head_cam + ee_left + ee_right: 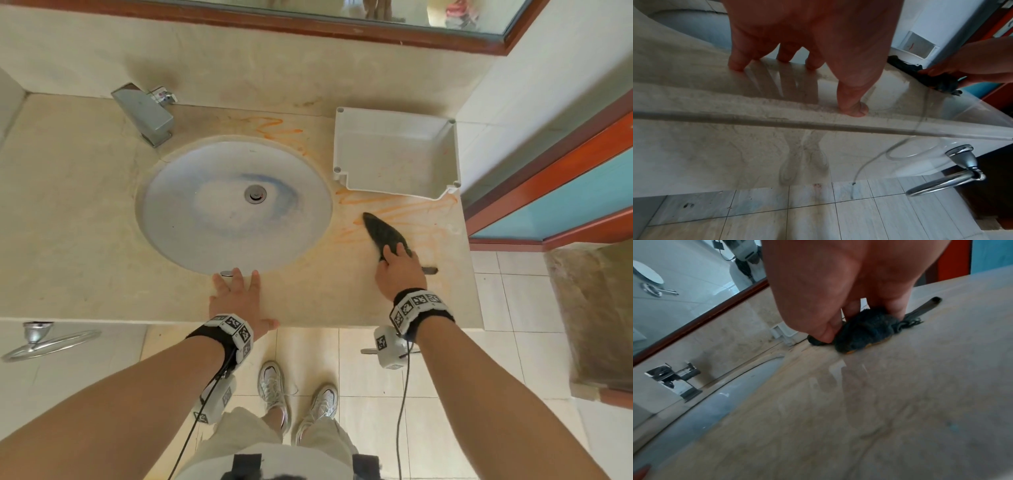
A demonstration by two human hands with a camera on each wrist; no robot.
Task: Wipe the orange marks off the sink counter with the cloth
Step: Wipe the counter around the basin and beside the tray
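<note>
- Two patches of orange marks (404,214) show on the sink counter (68,212): one in front of the white plastic tray (394,150), between it and our cloth, and a second, fainter scrawl (274,128) behind the basin (236,205), near the faucet (145,114).
- Our right hand (399,270) pinches the near end of the dark cloth (383,233), thumb on one side and fingers on the other; the cloth lies long and narrow on the counter, its tip pointing into the marks.
- Our left hand (239,294) lies spread and flat on the front edge of the counter, fingertips at the basin's rim, holding nothing.
- We judge the wiping barely begun, since both patches look largely intact.
- Bunched this narrow, the cloth may only streak the orange sideways and not lift it.
- A wide stroke could knock the tray, which sits just beside the marks and partly over them.
- The stain already on the cloth's underside, seen from the right wrist, could smear back onto clean stone.
</note>
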